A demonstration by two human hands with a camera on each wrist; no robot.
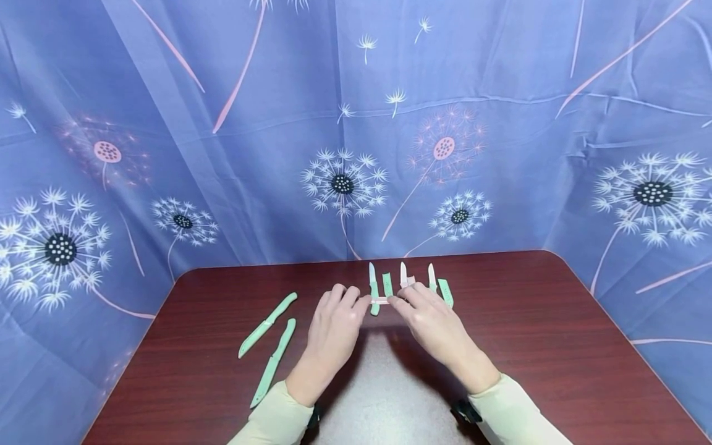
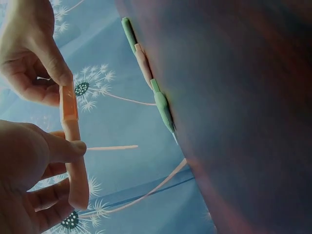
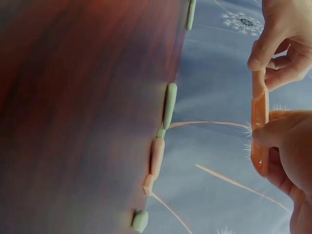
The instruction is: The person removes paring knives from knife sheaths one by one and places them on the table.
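Note:
Between both hands, above the table, is a small pink paring knife (image 1: 381,301) with its sheath over the blade. My left hand (image 1: 336,321) pinches the knife's handle (image 2: 78,183) between thumb and fingers. The pink sheath (image 3: 260,117) is gripped by my right hand (image 1: 434,321), and the blade is hidden inside it. Just beyond the hands lie a bare green knife (image 1: 374,290) and a green sheath (image 1: 387,285). A bare pink knife (image 1: 403,273), a pink sheath (image 1: 411,280), another bare green knife (image 1: 431,277) and its green sheath (image 1: 445,292) lie right of those, partly covered by the right hand.
Two sheathed green knives (image 1: 268,324) lie slantwise left of the left hand. The dark red-brown table (image 1: 545,334) ends at a blue curtain (image 1: 267,185) printed with dandelions, which hangs behind it and along both sides.

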